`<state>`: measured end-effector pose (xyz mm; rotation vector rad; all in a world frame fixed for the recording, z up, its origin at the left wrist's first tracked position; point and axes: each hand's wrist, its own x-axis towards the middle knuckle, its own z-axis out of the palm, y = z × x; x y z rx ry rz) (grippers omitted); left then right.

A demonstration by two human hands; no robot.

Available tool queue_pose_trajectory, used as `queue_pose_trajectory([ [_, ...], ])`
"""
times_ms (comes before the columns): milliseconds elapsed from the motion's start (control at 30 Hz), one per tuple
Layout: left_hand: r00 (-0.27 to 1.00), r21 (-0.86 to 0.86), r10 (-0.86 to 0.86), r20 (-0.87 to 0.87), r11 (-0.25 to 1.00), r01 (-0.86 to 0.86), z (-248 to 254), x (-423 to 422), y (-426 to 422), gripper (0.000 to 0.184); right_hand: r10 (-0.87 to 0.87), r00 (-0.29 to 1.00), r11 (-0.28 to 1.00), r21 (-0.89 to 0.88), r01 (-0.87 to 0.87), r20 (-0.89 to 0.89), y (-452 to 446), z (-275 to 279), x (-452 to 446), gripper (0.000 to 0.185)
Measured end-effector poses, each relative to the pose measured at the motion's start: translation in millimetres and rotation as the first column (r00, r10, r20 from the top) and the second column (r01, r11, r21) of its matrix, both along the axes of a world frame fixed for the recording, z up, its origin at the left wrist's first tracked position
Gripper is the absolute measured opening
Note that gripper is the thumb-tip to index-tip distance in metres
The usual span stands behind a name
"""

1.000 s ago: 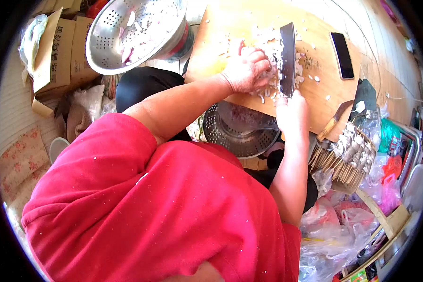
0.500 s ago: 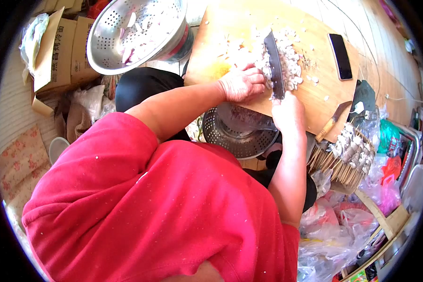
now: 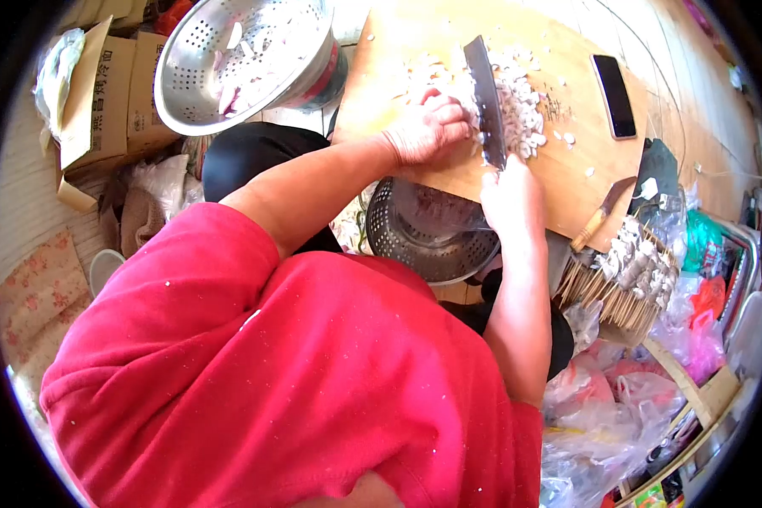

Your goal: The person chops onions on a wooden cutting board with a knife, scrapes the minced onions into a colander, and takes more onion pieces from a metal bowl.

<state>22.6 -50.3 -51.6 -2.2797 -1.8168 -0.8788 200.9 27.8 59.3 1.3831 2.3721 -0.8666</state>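
Observation:
A cleaver with a dark, broad blade stands on edge on the wooden board; my right hand is closed around its handle. White chopped pieces, perhaps onion or garlic, are heaped to the right of the blade. Just left of the blade, my left hand has its fingers curled down over more pale pieces, which the fingers partly hide. Below the board's near edge sits a perforated metal colander, partly covered by the board.
Another colander with pale and purplish pieces stands at upper left. A phone and a wooden-handled knife lie on the board's right side. Beyond its right corner are bundled skewers and plastic bags. Cardboard boxes stand far left.
The cleaver has shifted slightly left and away from me, along with my right hand. My left hand has moved a little left, its fingers still curled.

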Motion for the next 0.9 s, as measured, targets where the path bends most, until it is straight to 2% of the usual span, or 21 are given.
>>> queue_pose_trajectory([
  [67, 0.999, -0.036, 0.029, -0.034, 0.999, -0.03, 1.3, -1.4, -1.5, 0.03, 0.021, 0.996, 1.0, -0.015, -0.02, 0.087, 0.1, 0.2, -5.4, 0.028],
  [133, 0.976, -0.082, 0.211, -0.051, 0.973, -0.214, 15.4, 0.0, -3.1, 0.036, 0.013, 0.997, 1.0, 0.004, -0.014, 0.076, 0.1, 3.3, -5.6, 0.028],
  [167, 0.971, -0.184, 0.235, -0.041, 0.953, -0.239, 22.5, -3.5, -5.5, 0.041, 0.017, 0.997, 1.0, 0.006, -0.018, 0.072, -0.9, 6.1, -5.7, 0.028],
  [200, 0.972, -0.183, 0.231, -0.044, 0.955, -0.235, 25.6, -6.8, -3.6, 0.041, 0.023, 0.997, 1.0, 0.005, -0.023, 0.067, -3.2, 8.6, -6.8, 0.027],
  [267, 0.921, -0.198, 0.388, 0.022, 0.905, -0.376, 27.4, -9.0, -3.9, 0.045, 0.002, 0.999, 1.0, 0.004, -0.002, 0.049, -8.7, 9.4, -9.0, 0.026],
  [300, 0.89, -0.272, 0.453, 0.05, 0.864, -0.424, 29.2, -9.0, -5.0, 0.049, 0.015, 0.998, 1.0, -0.023, -0.013, 0.059, -9.7, 2.1, -10.6, 0.027],
  [500, 0.902, -0.224, 0.416, 0.113, 0.895, -0.385, 2.0, -7.5, -3.5, 0.053, 0.069, 0.997, 0.998, -0.006, -0.068, 0.045, -11.1, -1.7, -5.6, 0.027],
  [600, 0.892, -0.22, 0.418, 0.174, 0.899, -0.379, 4.0, 1.6, 3.3, 0.054, 0.006, 1.0, 1.0, 0.02, -0.006, 0.002, -11.5, 1.3, -1.9, 0.026],
  [667, 0.93, -0.248, 0.365, 0.045, 0.906, -0.344, 21.6, 14.2, 9.7, 0.05, -0.081, 0.994, 0.995, 0.055, 0.084, -0.067, -5.3, 5.7, 3.0, 0.026],
  [700, 0.957, -0.209, 0.286, 0.043, 0.939, -0.272, 21.2, 18.1, 15.3, 0.043, -0.141, 0.979, 0.986, 0.063, 0.151, -0.148, -2.0, 1.9, 5.8, 0.025],
  [733, 0.975, -0.205, 0.216, 0.054, 0.958, -0.2, 16.9, 21.2, 22.1, 0.032, -0.152, 0.977, 0.984, 0.075, 0.164, -0.152, 1.6, 5.2, 10.7, 0.024],
  [800, 0.97, -0.196, 0.216, -0.106, 0.952, -0.234, 16.0, 29.8, 31.7, 0.023, -0.21, 0.947, 0.971, 0.058, 0.23, -0.243, 7.8, 4.0, 16.9, 0.025],
  [833, 0.97, -0.194, 0.218, -0.107, 0.952, -0.235, 17.1, 30.4, 35.5, 0.023, -0.208, 0.947, 0.972, 0.059, 0.229, -0.244, 8.9, 5.3, 18.1, 0.025],
  [900, 0.96, -0.342, 0.21, -0.184, 0.902, -0.263, 19.6, 28.3, 41.9, 0.024, -0.269, 0.922, 0.96, 0.006, 0.281, -0.279, 10.7, 12.3, 19.4, 0.026],
])
